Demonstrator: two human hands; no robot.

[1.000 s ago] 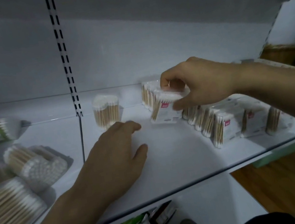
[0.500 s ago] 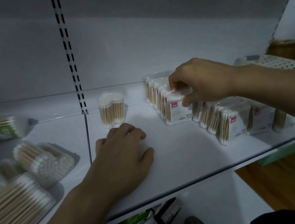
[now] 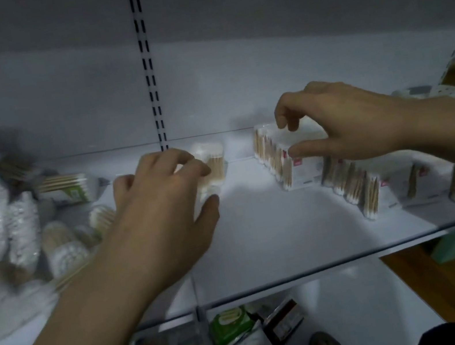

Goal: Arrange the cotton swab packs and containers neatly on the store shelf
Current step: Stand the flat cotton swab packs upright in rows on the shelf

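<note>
On the shelf (image 3: 277, 239), left hand (image 3: 162, 208) fingers curled round a swab tub (image 3: 215, 159), right hand (image 3: 348, 123) fingers and thumb pinching the rearmost packs (image 3: 304, 168), more packs trailing right of them

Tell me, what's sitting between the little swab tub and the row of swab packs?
Nothing. In the head view, only bare white shelf separates the tub and the packs.

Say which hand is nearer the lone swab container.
Left. The left hand covers the left side of the swab container; the right hand is off to its right, on the row of white packs.
</note>
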